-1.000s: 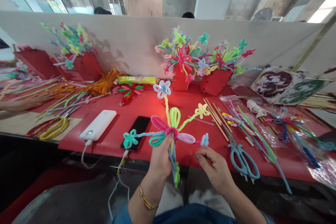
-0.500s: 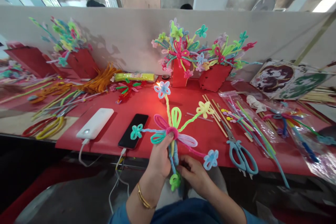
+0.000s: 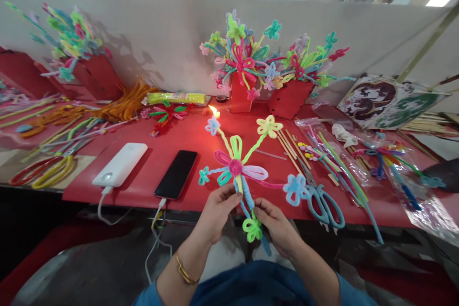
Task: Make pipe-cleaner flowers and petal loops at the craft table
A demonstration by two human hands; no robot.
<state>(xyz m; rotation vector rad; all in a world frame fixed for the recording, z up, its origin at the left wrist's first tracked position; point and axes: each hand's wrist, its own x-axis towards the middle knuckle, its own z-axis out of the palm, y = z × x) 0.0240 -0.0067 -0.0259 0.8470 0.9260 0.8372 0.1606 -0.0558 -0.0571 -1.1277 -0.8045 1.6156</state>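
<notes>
Pipe-cleaner spray [image 3: 247,193], in the head view, is held in 2 hands over the near edge of the red table [image 3: 158,143]. The left hand [image 3: 217,213] pinches its stems below the pink centre [image 3: 235,167]; the right hand [image 3: 275,224] appears closed on them lower down, beside the green flower [image 3: 252,229], fingertips partly hidden. Blue scissors [image 3: 314,189] lie right, a black phone [image 3: 176,174] left.

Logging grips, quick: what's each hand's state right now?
Left hand: closed, holding the fuzzy stem.
Right hand: closed, holding it lower, by the green flower.
</notes>
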